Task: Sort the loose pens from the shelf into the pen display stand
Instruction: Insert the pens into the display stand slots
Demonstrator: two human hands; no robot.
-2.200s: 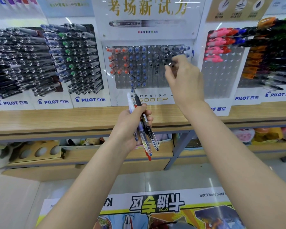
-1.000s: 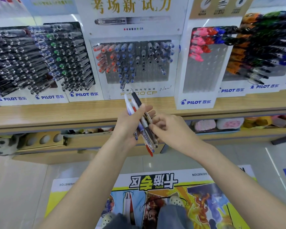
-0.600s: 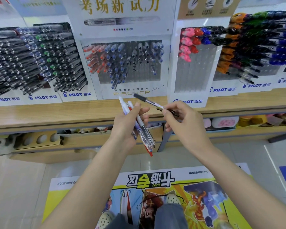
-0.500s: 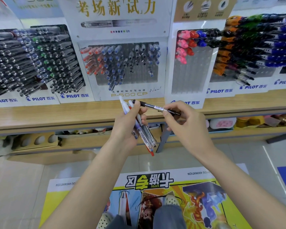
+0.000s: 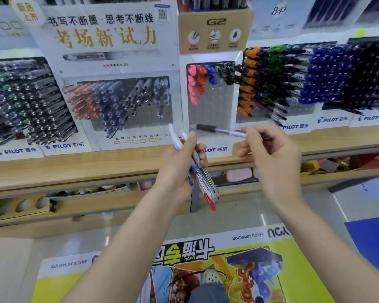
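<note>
Left hand (image 5: 179, 165) grips bundle of pens (image 5: 197, 169) (red tip lowest). Right hand (image 5: 271, 158) pinches black-capped pen (image 5: 219, 129), level, near G2 stand (image 5: 212, 110).

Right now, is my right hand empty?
No, the right hand pinches a black-ended pen, while the left hand grips a bundle of pens.

Black-capped pen (image 5: 208, 128) level, mid-scene, before grey display stand (image 5: 212, 110), upright on far shelf (image 5: 96, 167). Pen bundle (image 5: 202, 180), clear barrels, slanted just left, red tip nearest.
</note>
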